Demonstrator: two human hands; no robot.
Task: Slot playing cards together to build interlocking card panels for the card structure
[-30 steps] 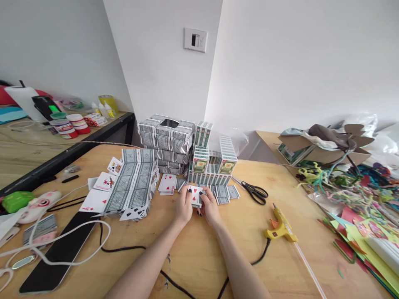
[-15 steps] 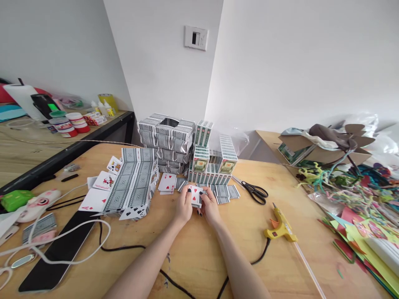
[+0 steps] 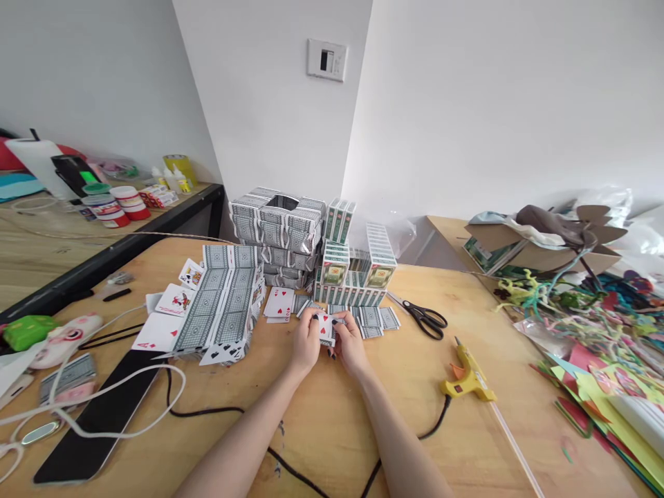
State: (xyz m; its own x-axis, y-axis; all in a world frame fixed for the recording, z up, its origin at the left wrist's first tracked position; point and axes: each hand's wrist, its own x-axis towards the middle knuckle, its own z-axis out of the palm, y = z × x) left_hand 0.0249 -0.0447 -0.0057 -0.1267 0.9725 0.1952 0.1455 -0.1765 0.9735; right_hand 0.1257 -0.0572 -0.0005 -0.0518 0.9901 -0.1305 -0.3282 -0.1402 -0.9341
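Note:
Between my two hands is a playing card (image 3: 325, 328) with red hearts facing up; its near edge looks folded down and shows the patterned back. My left hand (image 3: 307, 340) pinches its left side, and my right hand (image 3: 348, 340) grips the right side, dark-nailed fingers curling beneath. Just beyond lie loose face-down cards (image 3: 371, 321) and a small pile of heart cards (image 3: 279, 303). To the left stands a folded panel made of cards (image 3: 218, 297). Behind it is a stacked structure of cards (image 3: 280, 232) with an opening on top.
Card boxes (image 3: 381, 266) are stacked behind my hands. Black scissors (image 3: 426, 319) and a yellow glue gun (image 3: 467, 377) lie to the right, its black cable running under my arms. A black slab (image 3: 98, 422) and white cable (image 3: 124, 436) lie left. Coloured paper (image 3: 596, 394) covers the right edge.
Both hands keep their hold on the card, which seems to tilt very slightly. The view has shifted a little; nothing else has visibly moved.

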